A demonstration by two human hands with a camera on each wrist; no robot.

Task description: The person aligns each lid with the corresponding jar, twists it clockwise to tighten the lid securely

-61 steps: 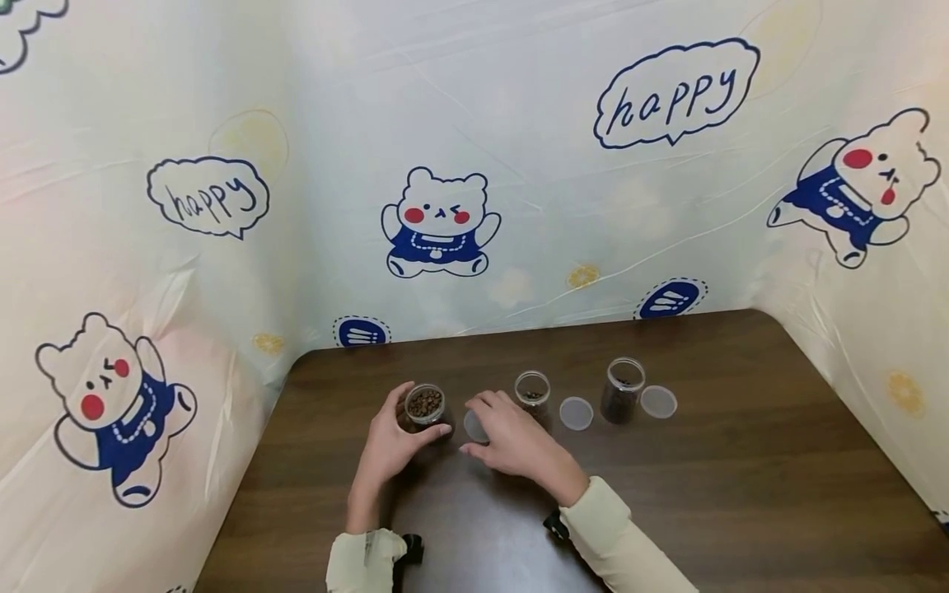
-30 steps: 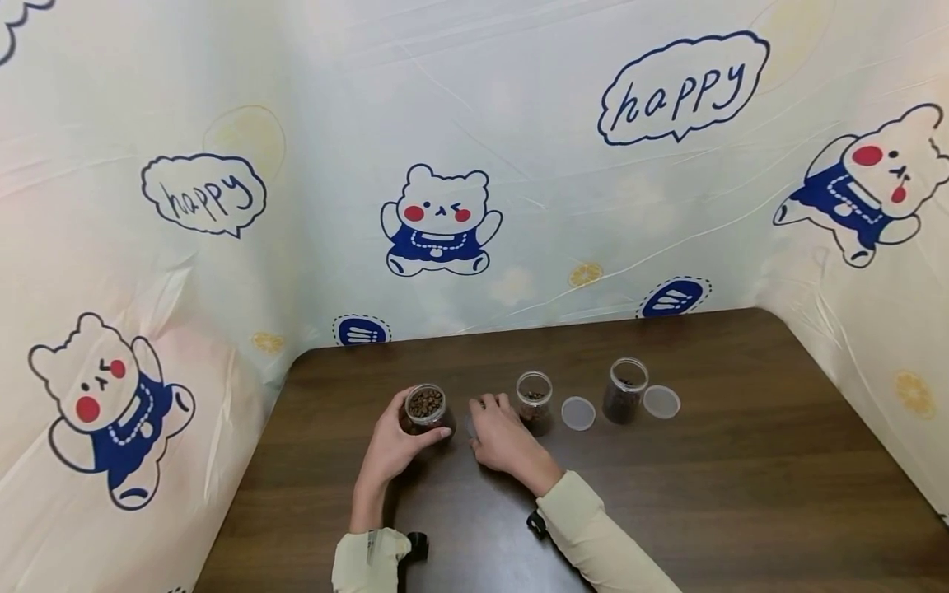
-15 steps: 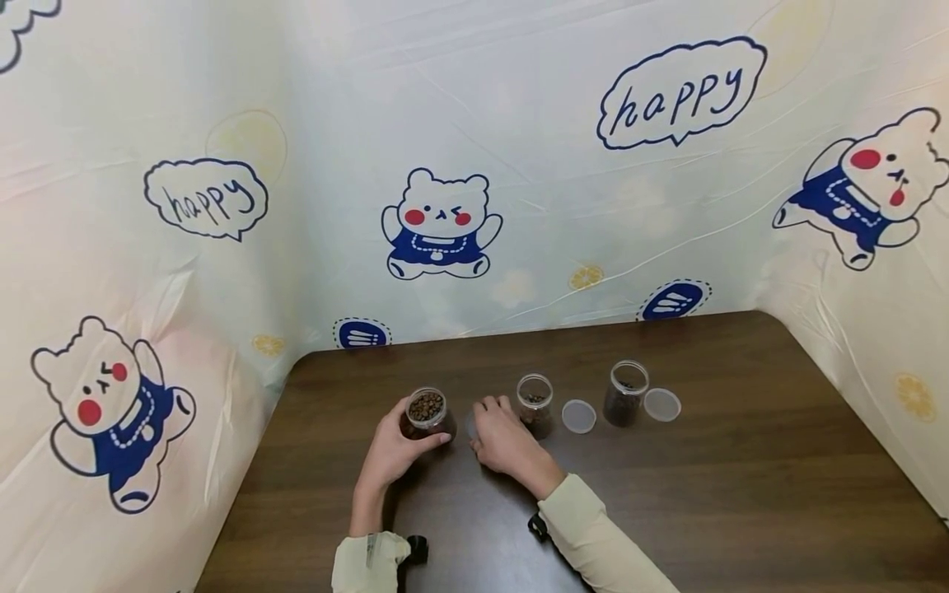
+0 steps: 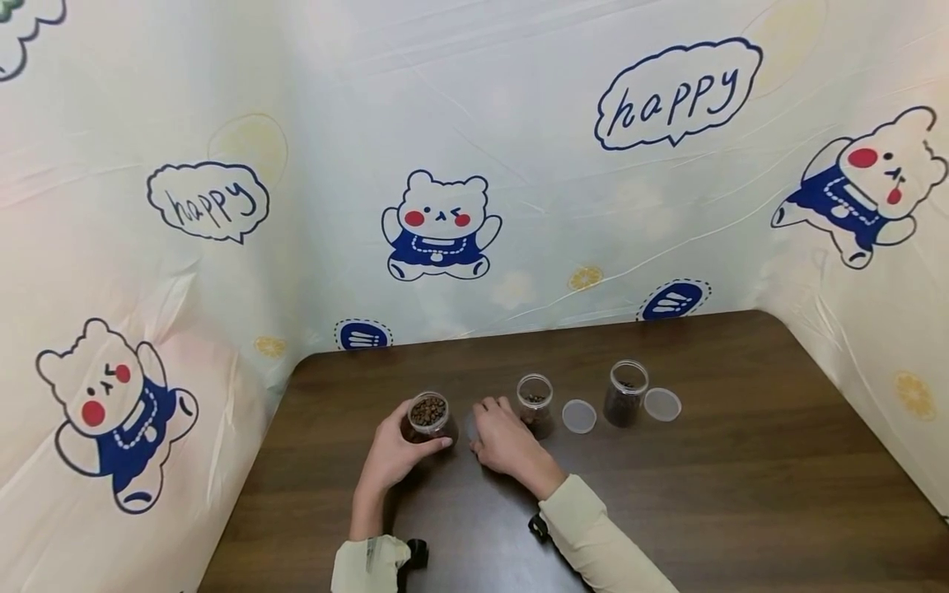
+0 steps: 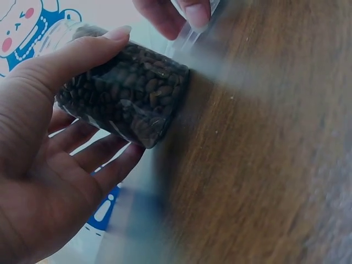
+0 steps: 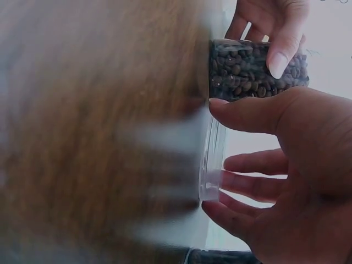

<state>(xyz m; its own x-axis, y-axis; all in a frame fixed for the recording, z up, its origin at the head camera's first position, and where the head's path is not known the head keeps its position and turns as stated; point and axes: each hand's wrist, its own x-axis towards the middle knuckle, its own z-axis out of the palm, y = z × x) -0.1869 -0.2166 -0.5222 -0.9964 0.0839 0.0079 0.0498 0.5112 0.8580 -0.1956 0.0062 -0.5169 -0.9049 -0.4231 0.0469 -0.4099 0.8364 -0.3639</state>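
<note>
My left hand (image 4: 393, 451) holds a clear jar of coffee beans (image 4: 428, 413), its thumb on the near side and its fingers behind. The jar is uncapped and stands upright; beans (image 5: 132, 82) fill most of it in the left wrist view. Just right of it, my right hand (image 4: 507, 441) grips a round translucent lid (image 6: 212, 159) by its edges, thumb on one side and fingers on the other. The lid lies flat at the tabletop, and the hand covers most of it in the head view.
Right of my hands stand two more uncapped jars, a partly filled one (image 4: 535, 405) and a taller dark-filled one (image 4: 625, 394). Beside them lie two loose lids, one nearer (image 4: 579, 417) and one farther right (image 4: 662, 404). A printed curtain (image 4: 519, 165) surrounds the brown table (image 4: 712, 494).
Two seconds ago the right hand hovered open by the lid; it has moved slightly left and its fingers have come in around the lid. The left hand stays on the jar, almost still.
</note>
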